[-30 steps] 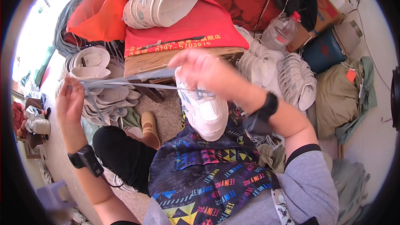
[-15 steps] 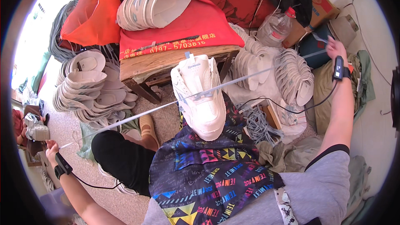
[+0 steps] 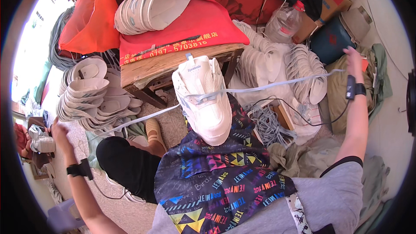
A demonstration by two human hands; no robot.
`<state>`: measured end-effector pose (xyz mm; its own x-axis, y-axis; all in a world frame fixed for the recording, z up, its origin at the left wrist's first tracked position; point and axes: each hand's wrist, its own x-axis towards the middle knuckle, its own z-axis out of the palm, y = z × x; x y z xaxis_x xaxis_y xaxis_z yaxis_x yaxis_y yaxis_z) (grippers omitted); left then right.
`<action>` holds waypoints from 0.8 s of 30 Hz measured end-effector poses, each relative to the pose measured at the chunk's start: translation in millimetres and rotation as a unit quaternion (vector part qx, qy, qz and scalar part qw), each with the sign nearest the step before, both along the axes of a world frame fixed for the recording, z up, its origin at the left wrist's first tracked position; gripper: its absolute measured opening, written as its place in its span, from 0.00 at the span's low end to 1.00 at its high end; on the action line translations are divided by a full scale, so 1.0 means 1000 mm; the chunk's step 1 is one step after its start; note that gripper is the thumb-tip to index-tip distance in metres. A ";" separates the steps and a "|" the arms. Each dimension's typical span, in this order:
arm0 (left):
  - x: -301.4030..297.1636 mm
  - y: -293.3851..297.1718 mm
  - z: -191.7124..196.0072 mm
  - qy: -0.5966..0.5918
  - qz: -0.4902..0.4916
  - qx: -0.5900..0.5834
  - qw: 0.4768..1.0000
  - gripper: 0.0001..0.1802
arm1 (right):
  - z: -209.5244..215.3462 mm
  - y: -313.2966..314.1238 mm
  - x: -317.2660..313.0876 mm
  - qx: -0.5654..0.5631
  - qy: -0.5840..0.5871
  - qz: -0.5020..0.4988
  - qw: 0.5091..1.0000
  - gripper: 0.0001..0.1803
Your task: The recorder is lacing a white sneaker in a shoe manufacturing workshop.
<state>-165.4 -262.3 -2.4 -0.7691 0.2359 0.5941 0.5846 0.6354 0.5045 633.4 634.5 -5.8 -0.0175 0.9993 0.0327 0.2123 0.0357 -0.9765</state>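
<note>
Both ends of the pale lace [image 3: 277,86] are pinched and pulled wide, one in the right hand [image 3: 353,60], one in the left hand [image 3: 58,131] (grip detail can't be made out). It's threaded through the white sneaker [image 3: 203,97] on the lap; upper eyelets and tying look undone.

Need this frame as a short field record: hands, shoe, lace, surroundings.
left hand: flung out to the left, at one end of the lace
right hand: flung out to the right, at the other lace end
lace: pale, taut, threaded through the shoe
shoe: white, sole up on the patterned apron
surroundings: wooden bench, red cloth, white sole stacks
</note>
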 end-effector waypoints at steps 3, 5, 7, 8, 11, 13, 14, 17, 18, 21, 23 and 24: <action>0.147 0.232 -0.007 -0.291 -0.173 0.116 0.934 0.18 | 0.050 -0.139 -0.112 -0.013 -0.092 0.113 0.989 0.08; 0.218 0.279 -0.004 -0.401 -0.265 0.112 0.870 0.19 | 0.040 -0.207 -0.183 -0.046 -0.080 0.218 0.972 0.16; 0.267 0.313 -0.002 -0.468 -0.316 0.085 0.821 0.15 | 0.020 -0.262 -0.231 -0.073 -0.037 0.356 0.931 0.15; 0.284 0.327 -0.009 -0.500 -0.350 0.109 0.784 0.14 | 0.012 -0.280 -0.248 -0.110 -0.040 0.416 0.902 0.13; 0.314 0.351 -0.037 -0.497 -0.401 0.132 0.758 0.13 | -0.016 -0.331 -0.282 -0.119 -0.002 0.483 0.867 0.09; 0.330 0.362 -0.041 -0.540 -0.408 0.153 0.721 0.13 | -0.037 -0.345 -0.286 -0.048 0.001 0.495 0.868 0.09; 0.333 0.364 -0.041 -0.541 -0.409 0.151 0.720 0.13 | -0.040 -0.350 -0.285 -0.040 -0.022 0.484 0.874 0.11; 0.335 0.361 -0.036 -0.544 -0.399 0.122 0.728 0.15 | -0.022 -0.358 -0.282 -0.078 -0.094 0.488 0.864 0.08; 0.335 0.360 -0.032 -0.559 -0.396 0.096 0.722 0.15 | -0.020 -0.357 -0.282 -0.079 -0.094 0.488 0.864 0.08; 0.337 0.358 -0.033 -0.585 -0.387 0.063 0.709 0.16 | -0.016 -0.356 -0.280 -0.030 -0.149 0.478 0.865 0.09; 0.339 0.357 -0.034 -0.597 -0.381 0.059 0.704 0.16 | -0.012 -0.358 -0.280 0.010 -0.204 0.462 0.863 0.14; 0.342 0.358 -0.033 -0.602 -0.376 0.062 0.702 0.16 | -0.008 -0.359 -0.280 0.009 -0.203 0.463 0.863 0.14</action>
